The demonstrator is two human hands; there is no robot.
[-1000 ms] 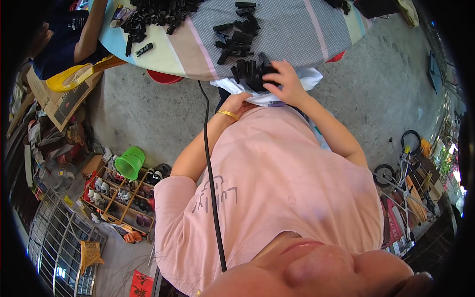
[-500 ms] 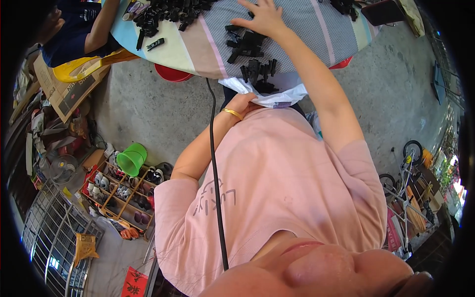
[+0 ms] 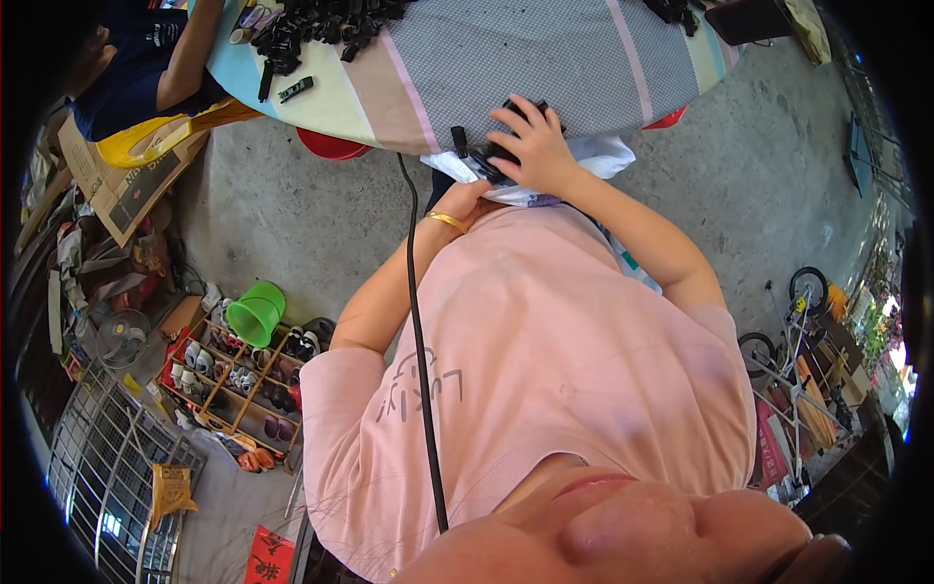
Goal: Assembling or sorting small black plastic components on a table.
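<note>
My left hand (image 3: 462, 202), with a gold bracelet at its wrist, grips the rim of a white plastic bag (image 3: 605, 158) against my waist, below the near table edge. Its fingertips are partly hidden by the bag. Over the bag's mouth and the table edge, my right hand (image 3: 537, 148) spreads its fingers on top of several small black plastic parts (image 3: 460, 139). Some of these parts sit on the edge, others lie at the bag's opening under the palm. How many are inside the bag is hidden.
A large heap of black parts (image 3: 316, 29) covers the table's (image 3: 506, 58) far left, with one loose piece (image 3: 296, 89) nearer. A dark flat device (image 3: 747, 21) lies far right. Another person (image 3: 146, 58) sits at left. A black cable (image 3: 418, 321) hangs before me.
My right hand has drawn back from the table's middle to the near edge, bringing the small group of black parts down to the bag. My left hand stays at the bag.
</note>
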